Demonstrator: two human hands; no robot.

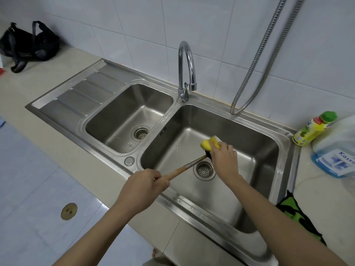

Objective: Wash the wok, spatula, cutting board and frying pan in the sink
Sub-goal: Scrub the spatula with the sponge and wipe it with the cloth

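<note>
Gripping wooden-handled spatula (189,166): left hand (143,187); right hand (223,160) squeezing yellow sponge (208,144) on dark blade.

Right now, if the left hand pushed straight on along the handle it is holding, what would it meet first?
Probably the right hand, which presses the yellow sponge on the spatula head. The left hand grips the wooden handle's end, pointing that way over the sink.

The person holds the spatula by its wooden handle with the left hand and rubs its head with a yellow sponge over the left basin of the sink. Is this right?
Not quite: the head view shows the work done over the right basin, not the left one. The rest holds: the left hand holds the spatula by its wooden handle, and the right hand rubs its head with a yellow sponge.
</note>
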